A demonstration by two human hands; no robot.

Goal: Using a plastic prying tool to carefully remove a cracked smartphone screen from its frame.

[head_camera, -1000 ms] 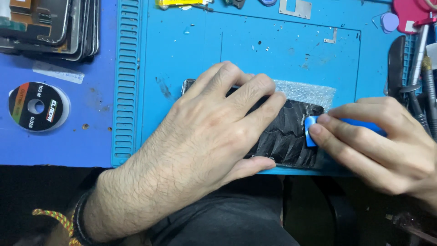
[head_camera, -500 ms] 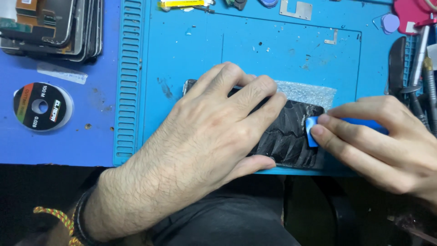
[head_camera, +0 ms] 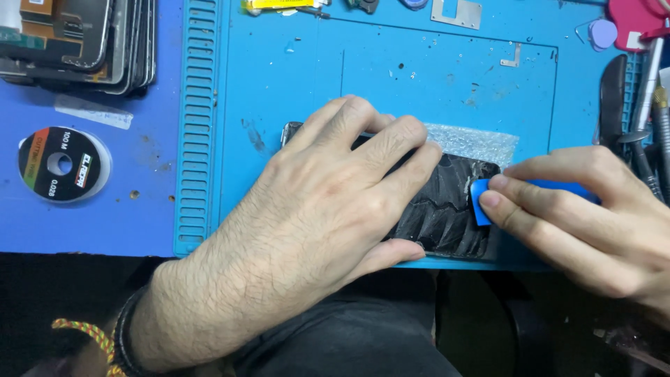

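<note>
A phone (head_camera: 447, 209) with a cracked, wrinkled black face lies flat near the front edge of a blue work mat (head_camera: 293, 84). My left hand (head_camera: 321, 209) presses down over most of it, fingers spread across its left and middle. My right hand (head_camera: 586, 216) pinches a flat blue plastic pry tool (head_camera: 480, 202), whose tip rests on the phone's right end. A strip of bubble wrap (head_camera: 474, 142) shows behind the phone.
A stack of phone screens (head_camera: 77, 42) sits at the back left. A round black spool (head_camera: 59, 166) lies on the blue table to the left. Metal tools (head_camera: 645, 105) stand along the right edge. Small parts lie along the mat's far edge.
The pry tool's tip has shifted slightly along the phone's right end. My left hand stays pressed on the phone.
</note>
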